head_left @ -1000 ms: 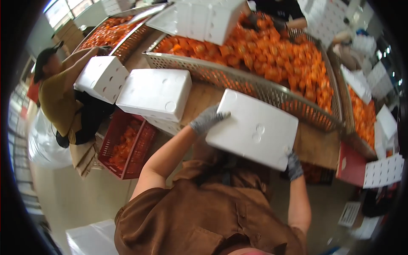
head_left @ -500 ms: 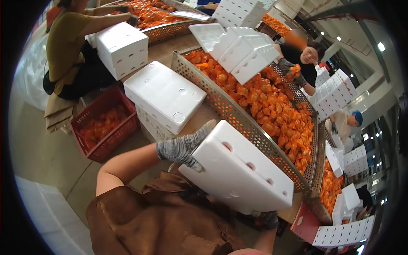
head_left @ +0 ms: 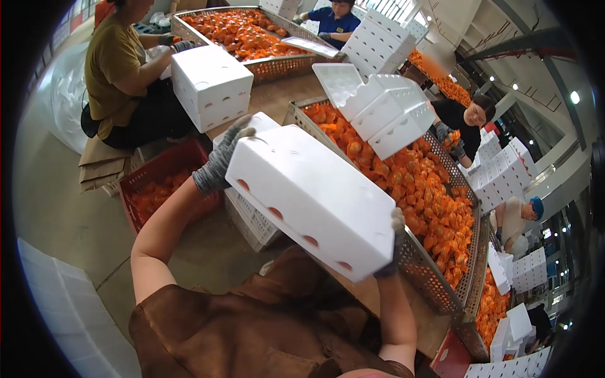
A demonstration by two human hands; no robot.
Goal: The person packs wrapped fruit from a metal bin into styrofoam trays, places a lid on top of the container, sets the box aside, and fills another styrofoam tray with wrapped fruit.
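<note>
Clasping the white box [head_left: 309,195] at left and right, the half-curled left hand [head_left: 225,154] and right hand [head_left: 394,244] could drop it if either slips.

no readable text, no legible labels, brands, numbers or signs

The white rectangular foam box [head_left: 309,195] looks smooth, the grey knit gloves [head_left: 219,165] matt, the three-o'clock perforated grey metal bin [head_left: 435,275] dull.

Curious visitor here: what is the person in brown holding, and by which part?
A white foam box, by opposite ends: the left hand at one, the right hand at the other.
</note>
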